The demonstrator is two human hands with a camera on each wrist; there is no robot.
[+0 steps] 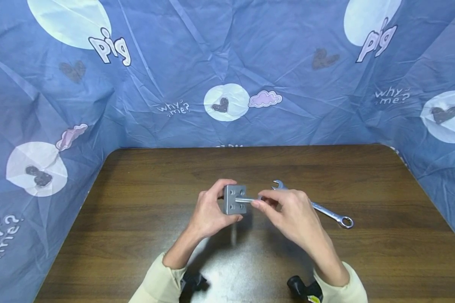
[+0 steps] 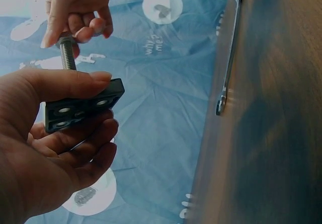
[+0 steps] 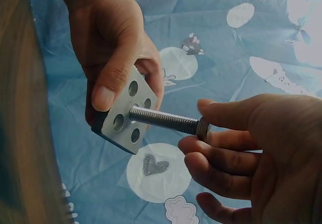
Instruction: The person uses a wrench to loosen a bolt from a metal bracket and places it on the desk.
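Observation:
My left hand [image 1: 208,213] grips a grey square metal plate [image 1: 228,201] by its edges, thumb on one side and fingers on the other. Several round holes run through the plate, as the right wrist view shows. A threaded bolt [image 3: 163,120] stands out from the middle of its face, its tip in or against the centre hole. My right hand [image 1: 293,212] pinches the bolt's head [image 3: 203,130] between thumb and fingertips. Plate and bolt are held above the table. Just beyond the right hand lies a combination wrench [image 1: 327,211], part of its shaft hidden behind that hand.
The brown wooden table [image 1: 144,185] has rounded far corners. Blue printed cloth [image 1: 189,63] hangs behind it and at both sides. Black devices [image 1: 301,287] sit by both wrists at the near edge of the head view.

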